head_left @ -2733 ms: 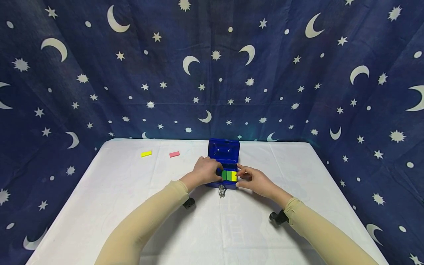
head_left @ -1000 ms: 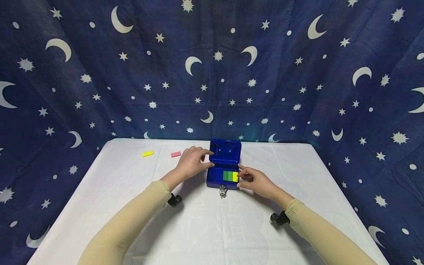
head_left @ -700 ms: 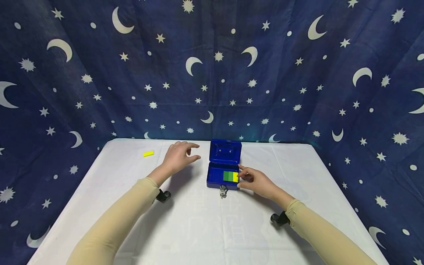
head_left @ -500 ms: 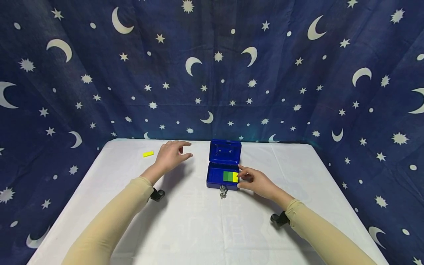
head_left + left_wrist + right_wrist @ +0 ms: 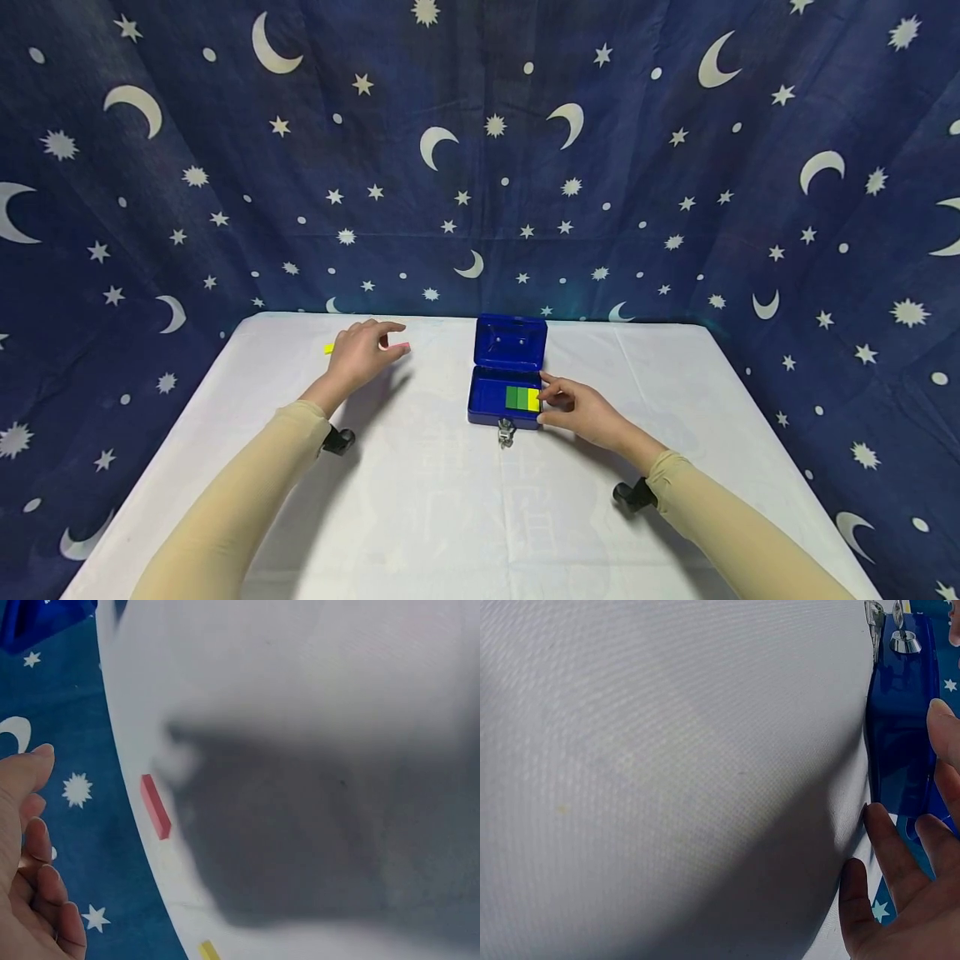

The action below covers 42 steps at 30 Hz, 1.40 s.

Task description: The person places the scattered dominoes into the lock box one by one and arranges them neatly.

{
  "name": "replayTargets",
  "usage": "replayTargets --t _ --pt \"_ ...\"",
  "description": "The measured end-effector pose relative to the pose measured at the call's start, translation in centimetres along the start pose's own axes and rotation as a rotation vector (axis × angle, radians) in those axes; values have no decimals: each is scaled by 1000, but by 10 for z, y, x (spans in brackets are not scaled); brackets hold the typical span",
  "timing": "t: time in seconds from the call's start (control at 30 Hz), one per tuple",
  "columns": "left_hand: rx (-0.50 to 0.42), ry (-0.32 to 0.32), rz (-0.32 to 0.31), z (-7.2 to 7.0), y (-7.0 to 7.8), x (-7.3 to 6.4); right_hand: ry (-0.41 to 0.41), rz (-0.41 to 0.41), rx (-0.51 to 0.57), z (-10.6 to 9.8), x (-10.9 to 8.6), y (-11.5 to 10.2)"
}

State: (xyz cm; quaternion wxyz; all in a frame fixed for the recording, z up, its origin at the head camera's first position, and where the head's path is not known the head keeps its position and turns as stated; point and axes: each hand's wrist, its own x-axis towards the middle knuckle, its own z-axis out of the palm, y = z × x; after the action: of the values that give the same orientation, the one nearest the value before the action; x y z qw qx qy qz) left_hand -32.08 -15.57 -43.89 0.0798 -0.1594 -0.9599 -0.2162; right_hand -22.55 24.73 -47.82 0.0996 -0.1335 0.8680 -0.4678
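Note:
My left hand [image 5: 358, 353] hovers over the back left of the table, thumb and fingers apart with nothing between them. Just by its fingertips in the head view is a pink block [image 5: 404, 346], which shows whole on the cloth in the left wrist view. A yellow block [image 5: 328, 349] is mostly hidden behind this hand. At the middle stands a blue cash box [image 5: 487, 394], lid raised. Dark green [image 5: 512, 397], green [image 5: 522, 397] and yellow [image 5: 533, 400] blocks lie side by side in its right part. My right hand [image 5: 585, 410] touches the box's right side with spread, relaxed fingers.
Keys [image 5: 506, 434] hang from the lock on the box's front. The raised lid [image 5: 511, 343] stands behind the box. A white cloth [image 5: 442, 500] covers the table, and a dark blue curtain [image 5: 480, 150] with moons and stars rises behind it.
My left hand has come out of the cash box and moved left, passing in front of the pink block and now partly covering the outer yellow one. The right hand stays at the box.

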Motion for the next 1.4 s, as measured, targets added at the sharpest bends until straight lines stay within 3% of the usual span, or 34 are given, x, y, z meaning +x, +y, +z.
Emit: replayTargets --t 0.27,0.53,1.1,1.4 --pt "36 -36 -45 9 -13 0 2 4 -2 0 0 1" --pt "3 -123 -164 17 -19 -1 2 7 5 0 0 1" --pt "8 -120 -251 31 -32 1 -7 0 2 0 1 -1" --pt "-11 -105 -239 34 -33 3 -2 14 -1 0 0 -2"
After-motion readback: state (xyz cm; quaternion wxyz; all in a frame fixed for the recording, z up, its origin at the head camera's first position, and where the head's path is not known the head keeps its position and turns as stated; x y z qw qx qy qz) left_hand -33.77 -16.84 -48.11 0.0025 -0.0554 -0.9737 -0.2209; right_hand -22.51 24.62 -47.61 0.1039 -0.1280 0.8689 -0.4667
